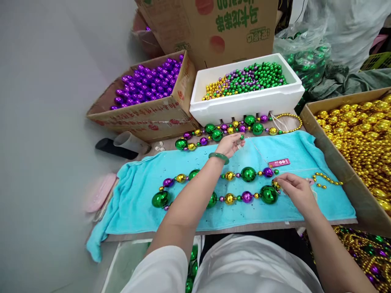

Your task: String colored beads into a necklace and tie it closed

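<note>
We log left fingers [236,138] pinching a green bead [242,137], white box [247,107] of gold, purple and green beads [244,83] beyond; right fingers [285,179] pinching the bead strand [248,174]'s end, carton [363,199] of gold beads [360,138] rightward.

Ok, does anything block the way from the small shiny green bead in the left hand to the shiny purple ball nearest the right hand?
Nothing visible does: between the small green bead and purple ball runs only thin white thread over turquoise towel.

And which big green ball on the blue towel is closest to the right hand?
The big green ball at the right end of the lower row, just beside the right hand. The other big green ones lie farther left.
</note>
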The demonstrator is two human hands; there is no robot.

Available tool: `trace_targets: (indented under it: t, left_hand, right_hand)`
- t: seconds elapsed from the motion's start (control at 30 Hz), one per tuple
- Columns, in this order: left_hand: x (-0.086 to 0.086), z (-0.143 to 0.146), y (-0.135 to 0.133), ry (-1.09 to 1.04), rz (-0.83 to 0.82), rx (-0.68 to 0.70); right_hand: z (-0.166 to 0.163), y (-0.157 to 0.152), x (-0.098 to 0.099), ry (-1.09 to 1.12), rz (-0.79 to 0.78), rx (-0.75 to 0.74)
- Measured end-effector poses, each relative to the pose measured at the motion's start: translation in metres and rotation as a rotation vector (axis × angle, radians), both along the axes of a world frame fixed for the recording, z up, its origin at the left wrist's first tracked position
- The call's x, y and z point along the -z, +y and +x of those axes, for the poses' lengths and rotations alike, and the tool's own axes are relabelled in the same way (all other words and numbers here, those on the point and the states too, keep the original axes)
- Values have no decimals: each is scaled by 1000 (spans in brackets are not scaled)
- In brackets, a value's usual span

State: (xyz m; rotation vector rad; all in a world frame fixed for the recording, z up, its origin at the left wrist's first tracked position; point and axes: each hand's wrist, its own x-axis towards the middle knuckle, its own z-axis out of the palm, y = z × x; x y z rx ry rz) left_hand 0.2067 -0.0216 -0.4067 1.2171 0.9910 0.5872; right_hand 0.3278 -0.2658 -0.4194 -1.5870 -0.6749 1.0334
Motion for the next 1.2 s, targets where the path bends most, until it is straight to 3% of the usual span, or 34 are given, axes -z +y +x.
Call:
trace_targets:
  t: [0.17,0.37,0.67,1.2]
  left_hand:
    - [-33,-8,-9,-381,-357,-149]
    - [-48,-7,-25,-416,-424,-186]
    - [-54,-10,-34,-447,-414,-176]
    - [-54,-15,-45,-565,-234,76]
  right_hand:
    - [-7,-2,2,38,10,-24]
    - [-14,5,-6,57,21,-31]
    - [-17,4,-7,71,42,-17]
    - [-20,3,-4,46,101,-21]
